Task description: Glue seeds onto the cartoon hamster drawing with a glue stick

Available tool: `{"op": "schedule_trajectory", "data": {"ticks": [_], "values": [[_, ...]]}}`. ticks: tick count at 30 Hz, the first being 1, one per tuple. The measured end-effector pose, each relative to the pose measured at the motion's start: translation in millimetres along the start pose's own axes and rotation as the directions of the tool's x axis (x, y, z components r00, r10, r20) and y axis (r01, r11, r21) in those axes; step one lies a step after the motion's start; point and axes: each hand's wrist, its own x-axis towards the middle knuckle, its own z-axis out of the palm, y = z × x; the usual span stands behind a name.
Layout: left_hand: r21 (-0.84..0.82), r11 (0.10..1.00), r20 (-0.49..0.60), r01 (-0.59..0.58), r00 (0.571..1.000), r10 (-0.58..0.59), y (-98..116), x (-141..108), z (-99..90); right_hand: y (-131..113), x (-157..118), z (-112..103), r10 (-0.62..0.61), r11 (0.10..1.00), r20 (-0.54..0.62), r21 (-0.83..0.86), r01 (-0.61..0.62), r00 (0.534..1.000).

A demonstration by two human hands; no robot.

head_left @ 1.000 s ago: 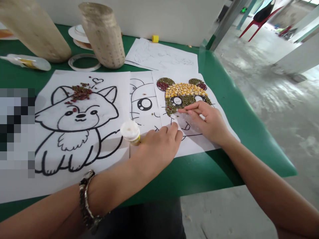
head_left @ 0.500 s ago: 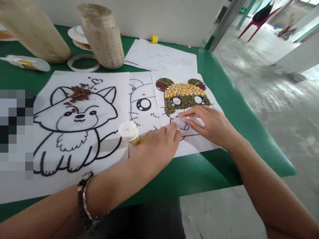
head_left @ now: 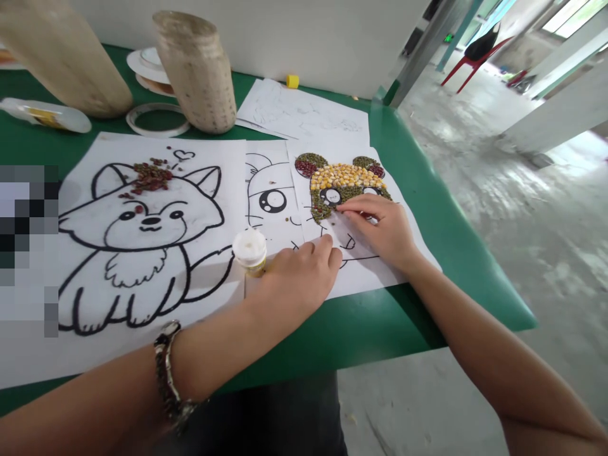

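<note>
My left hand [head_left: 304,272] is curled, palm down, over the lower part of the drawings, around a small glue bottle. The white round end of the glue bottle [head_left: 249,248] and a bit of yellow label stick out on its left; the rest is hidden. My right hand [head_left: 380,228] has thumb and forefinger pinched together just under the left eye of the hamster picture [head_left: 351,176]. Whatever lies between those fingertips is too small to make out. Yellow corn kernels cover the hamster's forehead, green beans its cheeks and ears, with red beans inside the ears.
Left of my hands lies a dog drawing [head_left: 152,247] with a heap of red and green beans [head_left: 151,176] on its head. Behind stand two cloudy jars [head_left: 197,73], a tape roll [head_left: 158,120], another glue bottle [head_left: 47,115], sketched sheets [head_left: 308,111] and a yellow cap [head_left: 292,82].
My right hand has moved up and left, its fingertips going from the hamster's mouth area to below its eye and closing together. My left hand has barely moved.
</note>
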Motion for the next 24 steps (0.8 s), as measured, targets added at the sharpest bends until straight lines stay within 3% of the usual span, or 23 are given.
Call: {"op": "schedule_trajectory", "data": {"ticks": [14,21,24], "values": [[-0.085,0.996,0.015,0.029,1.000,-0.027,-1.3,-1.3,2.7,0.2,4.3,4.8,-0.012,0.999,0.053,-0.046,0.015,0.998],[-0.084,0.996,0.027,0.018,0.999,-0.016,-1.5,-1.1,2.9,0.5,2.6,1.2,0.017,0.999,-0.039,-0.040,-0.019,0.999],[-0.083,0.996,0.035,0.019,0.999,-0.017,-1.3,-1.1,2.6,0.3,1.9,1.0,-0.023,0.999,0.007,-0.037,0.023,1.000]]}}
